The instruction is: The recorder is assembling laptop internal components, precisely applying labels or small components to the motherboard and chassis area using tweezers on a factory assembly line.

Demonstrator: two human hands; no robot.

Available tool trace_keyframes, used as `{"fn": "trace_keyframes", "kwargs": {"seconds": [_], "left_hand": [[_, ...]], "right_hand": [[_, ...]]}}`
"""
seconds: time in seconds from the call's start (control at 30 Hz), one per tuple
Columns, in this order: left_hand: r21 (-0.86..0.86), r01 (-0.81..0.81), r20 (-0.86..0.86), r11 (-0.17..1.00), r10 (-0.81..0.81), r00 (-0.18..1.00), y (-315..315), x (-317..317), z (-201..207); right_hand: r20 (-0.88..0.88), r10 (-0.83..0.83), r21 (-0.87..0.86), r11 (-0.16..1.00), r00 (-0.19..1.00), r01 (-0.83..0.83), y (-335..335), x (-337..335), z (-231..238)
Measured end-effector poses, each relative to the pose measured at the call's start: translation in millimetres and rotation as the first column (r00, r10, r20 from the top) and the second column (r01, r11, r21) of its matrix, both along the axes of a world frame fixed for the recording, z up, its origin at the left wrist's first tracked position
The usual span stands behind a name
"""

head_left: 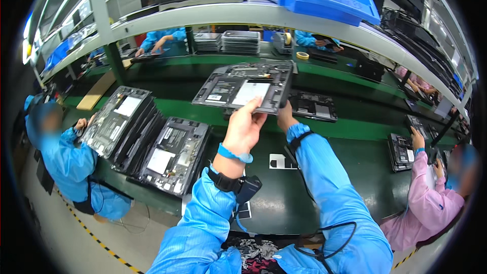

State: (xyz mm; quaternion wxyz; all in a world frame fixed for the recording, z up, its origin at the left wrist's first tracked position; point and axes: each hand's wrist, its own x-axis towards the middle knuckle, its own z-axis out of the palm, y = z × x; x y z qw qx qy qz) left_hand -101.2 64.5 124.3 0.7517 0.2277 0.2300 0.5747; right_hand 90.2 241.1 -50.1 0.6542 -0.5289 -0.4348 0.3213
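Note:
Lifted above the green bench is an opened laptop base (223, 83), its battery, circuit board and a pale square panel facing up. My left hand (244, 124) grips its near edge, thumb on top and fingers curled beneath. At its near right corner, my right hand (286, 116) holds on, with most of the fingers hidden behind the base. Whether one base or more are in my hands, I cannot tell. Just right of it, another opened laptop base (317, 105) lies on the bench. Below my hands, a flat white cut-out piece (279, 161) rests on the green surface.
Left of me stand a leaning stack of laptop bases (115, 124) and a second stack (175, 157). A co-worker in blue (71, 157) sits there; one in pink (431, 198) works at right beside more bases (401, 152). Overhead runs a shelf with a blue bin (329, 7).

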Motion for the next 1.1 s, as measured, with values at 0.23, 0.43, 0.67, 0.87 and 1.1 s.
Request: {"fn": "trace_keyframes", "kwargs": {"seconds": [0.23, 0.43, 0.67, 0.87, 1.1], "left_hand": [[0.054, -0.036, -0.118, 0.998, 0.043, 0.992, -49.2, -26.8, -23.8], [0.244, -0.138, -0.283, 0.96, 0.207, 0.936, -115.8, 21.4, -77.6], [0.089, 0.788, -0.606, 0.609, -0.595, 0.528, -208.2, 43.0, -144.8], [-0.027, 1.0, -0.86, 0.01, -0.509, -0.018, -186.8, -30.3, -102.4], [0.319, 0.552, -0.948, 0.77, 0.259, 0.187, -184.0, -34.3, -160.4]], "right_hand": [[-0.354, 0.517, -0.062, 0.818, 0.779, -0.572, -120.8, -38.1, 104.9], [-0.625, 0.477, 0.16, 0.853, 0.618, -0.496, -312.3, -20.3, 105.3], [-0.443, -0.095, 0.028, 0.992, 0.891, 0.12, -420.1, 17.5, 38.5], [-0.28, -0.179, -0.07, 0.984, 0.943, 0.166, -448.9, 71.7, 7.0], [0.286, -0.306, -0.269, 0.884, 0.908, 0.383, -435.9, 80.1, -0.9]]}}
